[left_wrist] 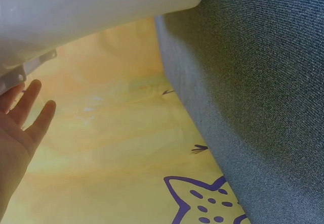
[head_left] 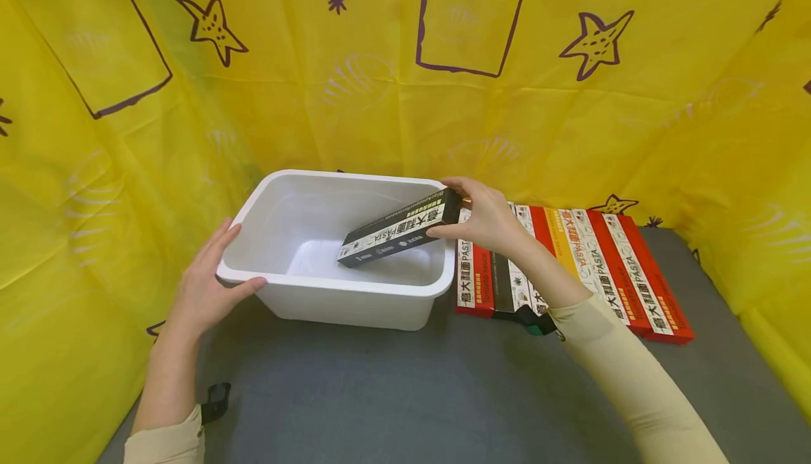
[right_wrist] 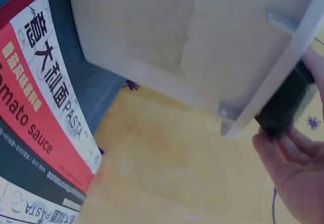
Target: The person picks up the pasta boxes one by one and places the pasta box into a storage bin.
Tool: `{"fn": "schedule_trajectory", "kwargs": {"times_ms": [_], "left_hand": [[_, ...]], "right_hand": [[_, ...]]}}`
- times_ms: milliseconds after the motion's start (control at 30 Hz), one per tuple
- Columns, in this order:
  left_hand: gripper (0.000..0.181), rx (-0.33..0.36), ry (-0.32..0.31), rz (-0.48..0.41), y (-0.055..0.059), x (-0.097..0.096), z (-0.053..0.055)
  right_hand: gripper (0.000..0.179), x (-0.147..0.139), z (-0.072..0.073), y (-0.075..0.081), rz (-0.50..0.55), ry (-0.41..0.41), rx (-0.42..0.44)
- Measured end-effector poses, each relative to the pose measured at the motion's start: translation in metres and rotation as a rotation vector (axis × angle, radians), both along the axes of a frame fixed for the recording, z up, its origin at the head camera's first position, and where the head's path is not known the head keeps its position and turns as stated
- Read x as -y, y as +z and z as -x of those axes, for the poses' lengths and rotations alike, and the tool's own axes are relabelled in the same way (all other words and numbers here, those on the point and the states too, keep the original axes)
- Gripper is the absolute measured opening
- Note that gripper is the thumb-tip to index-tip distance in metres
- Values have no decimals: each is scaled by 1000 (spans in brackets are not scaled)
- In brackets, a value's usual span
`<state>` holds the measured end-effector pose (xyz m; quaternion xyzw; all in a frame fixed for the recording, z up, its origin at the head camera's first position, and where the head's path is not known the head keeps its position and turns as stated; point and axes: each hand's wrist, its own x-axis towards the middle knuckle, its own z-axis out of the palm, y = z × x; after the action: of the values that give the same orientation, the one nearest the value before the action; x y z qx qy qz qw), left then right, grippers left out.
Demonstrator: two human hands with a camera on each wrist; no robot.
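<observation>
My right hand [head_left: 484,217] pinches the end of a black pasta box [head_left: 399,230] between thumb and fingers. The box slants down into the white bin [head_left: 361,302], its far end low inside and its held end at the right rim. In the right wrist view the dark end of the box [right_wrist: 286,102] shows between thumb and fingers, beside the rim. My left hand [head_left: 205,284] rests at the bin's front left corner, thumb on the front rim and fingers along the left rim. Its outer fingers [left_wrist: 43,120] look straight and spread in the left wrist view.
Right of the bin, several pasta boxes lie side by side, among them a red one [head_left: 655,281] and a yellow one [head_left: 567,239]. They lie on a grey cloth surface [head_left: 380,393]. A yellow printed curtain [head_left: 393,119] hangs behind and at both sides.
</observation>
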<state>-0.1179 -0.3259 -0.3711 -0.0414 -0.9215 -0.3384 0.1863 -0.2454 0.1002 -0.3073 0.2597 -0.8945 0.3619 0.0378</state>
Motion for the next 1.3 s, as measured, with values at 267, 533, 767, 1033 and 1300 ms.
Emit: {"fn": "schedule_trajectory", "kwargs": {"times_ms": [267, 533, 767, 1033, 1300], "left_hand": [[91, -9, -4, -15, -3, 0, 1], [90, -18, -8, -25, -5, 0, 0], [89, -17, -3, -35, -2, -2, 0], [89, -17, -5, -35, -2, -3, 0], [90, -23, -10, -37, -1, -2, 1]], "right_hand": [[80, -8, -1, 3, -34, -15, -24], [78, -3, 3, 3, -23, -29, -41], [80, 5, 8, 2, -50, 6, -79], [79, 16, 14, 3, -114, 25, -92], [81, 29, 19, 2, -172, 63, -100]]}}
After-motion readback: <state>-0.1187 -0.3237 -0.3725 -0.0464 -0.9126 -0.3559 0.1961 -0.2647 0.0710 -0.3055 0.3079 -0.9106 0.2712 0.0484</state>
